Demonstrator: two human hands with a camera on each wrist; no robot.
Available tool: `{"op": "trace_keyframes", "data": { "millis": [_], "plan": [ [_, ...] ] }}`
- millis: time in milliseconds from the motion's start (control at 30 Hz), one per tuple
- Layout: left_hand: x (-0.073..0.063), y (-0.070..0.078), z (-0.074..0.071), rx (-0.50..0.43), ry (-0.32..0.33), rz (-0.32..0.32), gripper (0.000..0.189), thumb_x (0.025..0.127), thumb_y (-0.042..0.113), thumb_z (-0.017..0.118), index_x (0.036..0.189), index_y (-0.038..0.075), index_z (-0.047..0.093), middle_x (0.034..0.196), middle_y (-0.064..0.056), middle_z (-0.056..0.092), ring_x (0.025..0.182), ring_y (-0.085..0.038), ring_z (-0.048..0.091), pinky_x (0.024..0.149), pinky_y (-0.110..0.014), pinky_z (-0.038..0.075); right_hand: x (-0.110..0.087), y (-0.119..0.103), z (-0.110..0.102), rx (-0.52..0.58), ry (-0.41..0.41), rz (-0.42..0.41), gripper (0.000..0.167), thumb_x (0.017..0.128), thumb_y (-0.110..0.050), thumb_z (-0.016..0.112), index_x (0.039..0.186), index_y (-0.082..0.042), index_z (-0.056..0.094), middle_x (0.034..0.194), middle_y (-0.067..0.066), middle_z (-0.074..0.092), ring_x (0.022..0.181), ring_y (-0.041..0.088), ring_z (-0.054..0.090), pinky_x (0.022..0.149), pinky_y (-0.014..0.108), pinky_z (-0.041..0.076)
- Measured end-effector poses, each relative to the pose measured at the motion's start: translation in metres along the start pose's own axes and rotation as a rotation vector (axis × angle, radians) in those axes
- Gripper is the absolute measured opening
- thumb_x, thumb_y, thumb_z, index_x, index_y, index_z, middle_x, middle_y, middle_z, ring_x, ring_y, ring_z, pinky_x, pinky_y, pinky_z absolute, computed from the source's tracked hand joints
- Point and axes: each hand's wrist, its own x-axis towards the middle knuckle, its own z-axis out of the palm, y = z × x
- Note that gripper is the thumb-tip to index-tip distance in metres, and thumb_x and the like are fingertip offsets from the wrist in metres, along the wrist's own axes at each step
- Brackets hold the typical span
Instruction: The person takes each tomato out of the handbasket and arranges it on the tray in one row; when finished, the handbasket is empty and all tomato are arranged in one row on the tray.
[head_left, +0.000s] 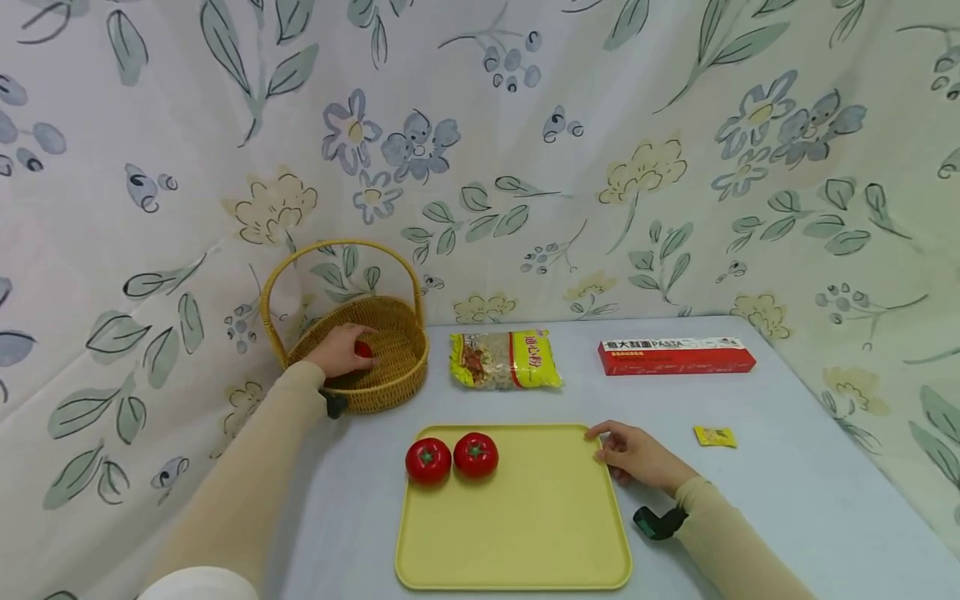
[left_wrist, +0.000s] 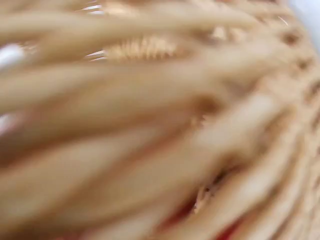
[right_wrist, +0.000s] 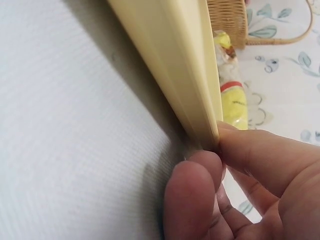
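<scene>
My left hand [head_left: 339, 350] reaches into a woven wicker basket [head_left: 408, 379] with a tall handle and grips a red tomato [head_left: 363, 349], mostly hidden by the fingers. In the left wrist view the blurred basket weave [left_wrist: 150, 100] fills the picture, with red showing through its gaps. Two more tomatoes, a left one [head_left: 428, 462] and a right one [head_left: 476, 455], sit side by side in the far left corner of a yellow tray [head_left: 525, 533]. At the tray's far right corner, my right hand [head_left: 637, 454] pinches the rim between thumb [right_wrist: 250, 150] and fingers.
Behind the tray lies a yellow-ended clear bag of dry food [head_left: 504, 360]. A red and white pasta box [head_left: 677, 357] is at the back right, and a small yellow packet [head_left: 716, 437] lies right of my right hand. A floral curtain [head_left: 480, 167] hangs behind the table.
</scene>
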Motion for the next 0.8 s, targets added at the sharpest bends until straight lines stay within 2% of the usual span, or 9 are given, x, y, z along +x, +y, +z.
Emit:
{"op": "trace_keyframes", "data": {
  "millis": [167,400,600,800],
  "plan": [
    [0.000,-0.009,0.011,0.059,-0.038,-0.042,0.069,0.094,0.030,0.080,0.146,-0.006,0.053,0.146,-0.036,0.047,0.132,-0.055,0.046,0.103,-0.062,0.048,-0.001,-0.002,0.001,0.001,0.001,0.004,0.032,0.104,-0.017,0.068,0.134,-0.008,0.061,0.089,0.008,0.057,0.071,0.022,0.057,0.062,0.029,0.051],
    [-0.004,-0.006,0.014,0.073,-0.060,-0.079,0.066,0.094,0.025,0.081,0.148,-0.002,0.052,0.147,-0.037,0.044,0.130,-0.056,0.048,0.102,-0.063,0.049,0.000,-0.002,0.000,-0.005,0.001,0.004,0.033,0.104,-0.018,0.068,0.134,-0.009,0.062,0.089,0.009,0.057,0.071,0.022,0.058,0.062,0.029,0.051],
    [-0.007,-0.004,0.015,0.039,-0.017,-0.111,0.068,0.094,0.018,0.080,0.146,-0.010,0.046,0.142,-0.036,0.050,0.130,-0.053,0.050,0.108,-0.063,0.044,0.001,0.000,0.000,0.003,-0.004,-0.001,0.033,0.104,-0.019,0.068,0.135,-0.009,0.061,0.089,0.008,0.057,0.071,0.022,0.057,0.061,0.029,0.050],
    [-0.010,0.001,0.016,-0.054,0.059,-0.128,0.069,0.094,0.023,0.082,0.142,-0.011,0.046,0.137,-0.033,0.052,0.126,-0.049,0.055,0.106,-0.061,0.048,0.001,0.001,-0.001,0.005,-0.007,-0.010,0.034,0.104,-0.019,0.068,0.135,-0.009,0.061,0.089,0.008,0.057,0.071,0.022,0.057,0.061,0.029,0.051]
  ]
}}
